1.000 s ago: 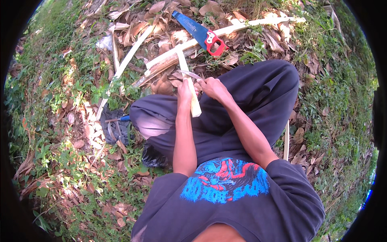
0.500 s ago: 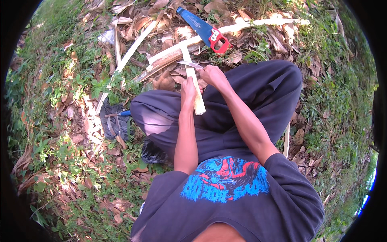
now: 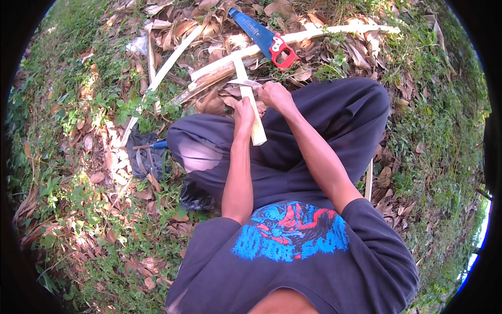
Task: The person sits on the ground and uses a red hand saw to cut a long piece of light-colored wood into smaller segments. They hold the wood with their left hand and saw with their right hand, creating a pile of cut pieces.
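Hands whittling a pale split wood stick (image 3: pixel 252 112) over the lap — knife drawn nearer than a moment ago.
Left hand (image 3: pixel 243 111) clenched on stick; right hand (image 3: pixel 275 95) fingers gripping small metal blade (image 3: pixel 243 82) across it. Blue handsaw with red handle (image 3: pixel 264 37) lies far, on pale split poles (image 3: pixel 314 34); dry leaves around.

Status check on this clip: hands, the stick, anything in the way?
Left hand gripping pale wooden stick over lap. Right hand holding knife blade against stick. Hand saw lying on leaves ahead, clear of the work.
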`<state>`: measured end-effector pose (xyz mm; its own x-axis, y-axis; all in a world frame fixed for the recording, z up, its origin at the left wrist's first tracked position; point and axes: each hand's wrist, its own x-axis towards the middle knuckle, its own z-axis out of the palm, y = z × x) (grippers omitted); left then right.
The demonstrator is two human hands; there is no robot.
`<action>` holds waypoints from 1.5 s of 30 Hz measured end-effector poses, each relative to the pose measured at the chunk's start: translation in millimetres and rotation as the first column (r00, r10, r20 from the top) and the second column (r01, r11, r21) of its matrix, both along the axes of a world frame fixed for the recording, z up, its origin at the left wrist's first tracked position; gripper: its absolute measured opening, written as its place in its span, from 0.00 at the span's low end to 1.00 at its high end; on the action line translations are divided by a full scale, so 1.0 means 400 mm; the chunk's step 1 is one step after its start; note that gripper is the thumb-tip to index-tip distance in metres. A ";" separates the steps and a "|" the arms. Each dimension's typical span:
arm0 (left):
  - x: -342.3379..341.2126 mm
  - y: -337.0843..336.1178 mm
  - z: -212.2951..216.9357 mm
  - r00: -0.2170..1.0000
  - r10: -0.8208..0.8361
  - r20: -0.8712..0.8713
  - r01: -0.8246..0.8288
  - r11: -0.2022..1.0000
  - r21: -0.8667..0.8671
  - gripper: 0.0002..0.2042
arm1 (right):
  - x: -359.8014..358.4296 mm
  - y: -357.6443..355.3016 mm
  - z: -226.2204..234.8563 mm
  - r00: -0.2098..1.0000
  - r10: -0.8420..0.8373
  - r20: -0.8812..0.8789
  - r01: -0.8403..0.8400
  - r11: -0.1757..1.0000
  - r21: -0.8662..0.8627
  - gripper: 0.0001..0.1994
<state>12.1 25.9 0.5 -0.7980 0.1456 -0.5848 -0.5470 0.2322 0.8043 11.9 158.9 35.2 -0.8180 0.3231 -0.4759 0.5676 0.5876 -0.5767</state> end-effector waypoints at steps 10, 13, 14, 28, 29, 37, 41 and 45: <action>-0.002 0.000 0.020 0.996 0.032 0.089 -0.040 0.996 0.084 0.21 | -0.002 0.090 0.046 0.972 0.173 0.160 -0.162 0.984 -0.077 0.29; 0.001 -0.011 0.015 0.998 -0.004 0.055 0.000 0.997 0.073 0.22 | 0.073 0.086 0.031 0.984 0.096 0.149 -0.066 0.978 -0.197 0.31; 0.004 -0.007 0.027 0.999 -0.015 0.048 0.013 0.999 0.049 0.22 | 0.067 0.087 0.023 0.982 0.089 0.167 -0.058 0.982 -0.180 0.31; 0.004 0.009 0.033 1.000 -0.016 -0.012 0.016 1.000 0.006 0.22 | 0.030 0.040 -0.006 0.999 -0.043 -0.016 0.043 0.997 0.056 0.27; 0.007 0.010 0.042 1.000 -0.022 -0.013 0.022 1.000 -0.001 0.22 | 0.028 0.034 -0.011 0.998 -0.061 -0.026 0.063 0.996 0.061 0.27; 0.025 0.002 0.055 0.999 -0.032 0.033 0.032 0.999 0.006 0.22 | -0.063 0.036 -0.037 0.990 -0.123 -0.071 0.129 0.989 0.079 0.24; 0.029 -0.017 0.058 0.997 -0.032 0.063 0.029 0.998 0.056 0.21 | -0.112 0.068 -0.044 0.997 -0.073 -0.023 0.074 0.995 0.061 0.23; 0.035 -0.004 0.074 0.997 -0.027 0.070 0.026 0.999 0.018 0.21 | -0.075 0.092 -0.064 1.000 0.005 -0.010 -0.005 1.000 0.026 0.25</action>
